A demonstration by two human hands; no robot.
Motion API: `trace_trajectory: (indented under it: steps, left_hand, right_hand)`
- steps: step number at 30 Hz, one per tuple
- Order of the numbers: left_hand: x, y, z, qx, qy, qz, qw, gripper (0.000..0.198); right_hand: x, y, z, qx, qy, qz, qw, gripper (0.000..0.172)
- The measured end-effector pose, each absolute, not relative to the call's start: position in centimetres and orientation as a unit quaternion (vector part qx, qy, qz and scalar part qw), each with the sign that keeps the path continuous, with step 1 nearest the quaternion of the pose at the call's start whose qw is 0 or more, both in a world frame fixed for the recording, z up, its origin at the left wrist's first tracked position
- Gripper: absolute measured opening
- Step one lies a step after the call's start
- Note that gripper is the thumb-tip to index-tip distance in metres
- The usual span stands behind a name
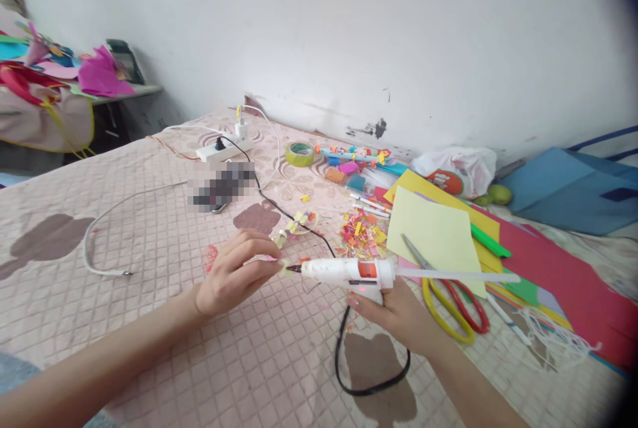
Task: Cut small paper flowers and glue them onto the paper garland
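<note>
My right hand (406,318) grips the handle of a white hot glue gun (331,271), its nozzle pointing left. A long clear glue stick (458,275) sticks out of its back end. My left hand (236,272) is closed in a pinch on a small pale yellow paper piece (286,269), right at the nozzle tip. Whether the nozzle touches the paper I cannot tell. Just beyond the left fingers lies a thin stick with pale yellow paper bits (295,227). The gun's black cord (369,391) loops below my right hand.
Scissors (451,308) lie on coloured paper sheets (433,225) at the right. Paper scraps (359,232) are heaped beyond the gun. Green tape (300,154), a power strip (224,149) and a white cable (94,268) are on the quilted cloth. A plastic bag (463,169) stands by the wall.
</note>
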State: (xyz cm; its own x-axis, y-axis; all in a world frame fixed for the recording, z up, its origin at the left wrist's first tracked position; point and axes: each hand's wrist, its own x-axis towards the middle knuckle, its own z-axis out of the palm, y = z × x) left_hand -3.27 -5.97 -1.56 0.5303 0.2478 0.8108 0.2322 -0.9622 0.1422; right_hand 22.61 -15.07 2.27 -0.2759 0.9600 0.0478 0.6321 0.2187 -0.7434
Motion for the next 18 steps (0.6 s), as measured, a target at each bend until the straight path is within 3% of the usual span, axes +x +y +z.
trace_trajectory:
  steps: [10, 14, 18]
  left_hand:
    - [-3.3, -6.1, -1.1, 0.878, 0.181, 0.443, 0.033, 0.018]
    - [-3.4, -6.1, -0.8, 0.875, 0.236, 0.416, 0.077, 0.013]
    - [-3.9, -6.1, -0.6, 0.861, 0.295, 0.394, 0.127, 0.005]
  right_hand:
    - [23.5, -13.3, 1.7, -0.598, -0.699, 0.251, 0.301, 0.030]
    - [24.2, -9.6, 0.7, -0.697, -0.624, 0.150, 0.319, 0.041]
    - [24.7, -4.7, -0.5, -0.735, -0.601, 0.058, 0.309, 0.035]
